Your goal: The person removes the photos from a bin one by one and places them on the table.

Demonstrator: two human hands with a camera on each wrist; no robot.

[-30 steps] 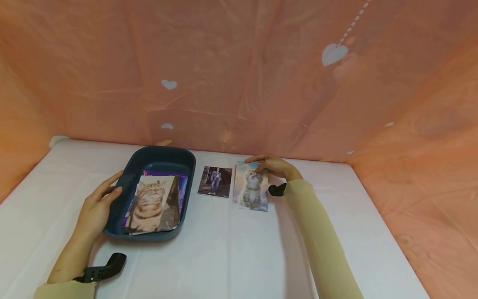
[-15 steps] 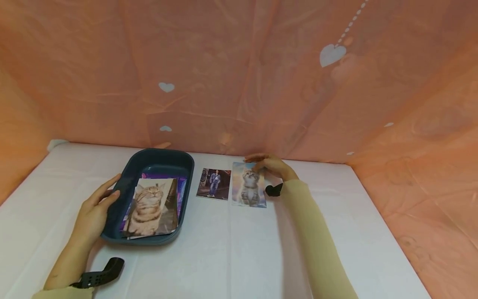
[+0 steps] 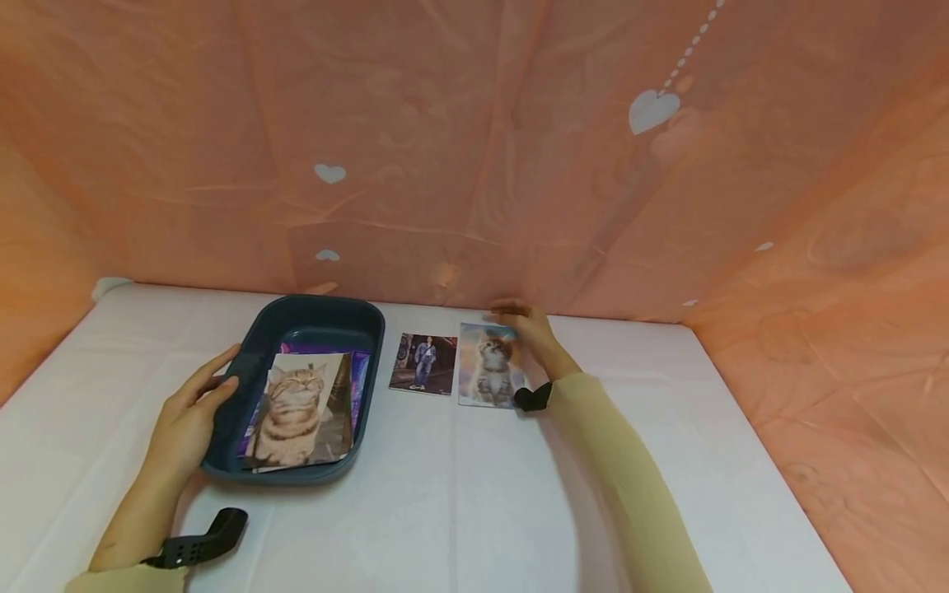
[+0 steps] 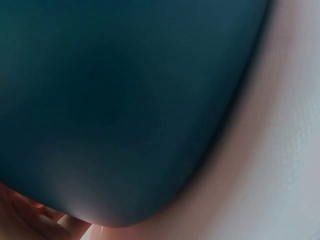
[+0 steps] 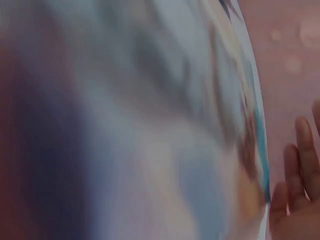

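Glossy kitten photo (image 3: 488, 375) touched at the bench (image 3: 460, 502).
Its far edge is touched by the right hand (image 3: 528, 328), fingers extended; the dark tray (image 3: 371, 317) is steadied by the left hand (image 3: 187, 416), fingers straight.

Dark teal tray wall (image 4: 125, 100) fills view; white table (image 4: 285, 165) beside.

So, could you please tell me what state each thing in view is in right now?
left hand: open, resting against the tray's left wall
right hand: fingers on the kitten photo's far edge
tray: upright, holds photos
kitten photo: on the table
person photo: flat, untouched
tabby photo: topmost in tray
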